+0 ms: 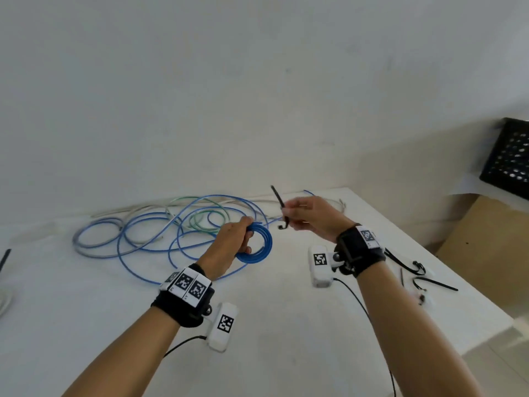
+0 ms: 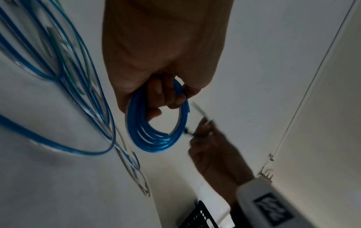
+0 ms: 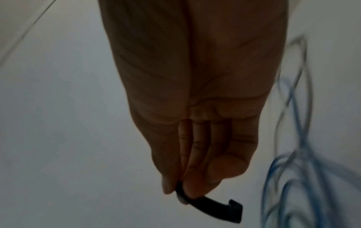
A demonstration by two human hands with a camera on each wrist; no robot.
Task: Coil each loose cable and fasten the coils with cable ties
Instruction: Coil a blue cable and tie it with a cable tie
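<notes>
- The white table (image 1: 286, 353) shows bare surface on the near side of the blue coil (image 1: 259, 247); its right edge runs close beside the spare ties (image 1: 412, 267), with floor beyond
- Behind and left of the coil, loose cables (image 1: 148, 233), blue, green and pale, sprawl in overlapping loops; a black crate (image 1: 509, 159) sits well right of the coil, off the table
- The left hand (image 1: 232, 242) is raised above the table, fingers curled through the coil and clamped on its wound turns
- The right hand (image 1: 312, 214), just right of the coil and apart from it, pinches a black tie (image 1: 279, 203) between thumb and fingertips (image 3: 197, 191); the tie's head end hooks down toward the coil
</notes>
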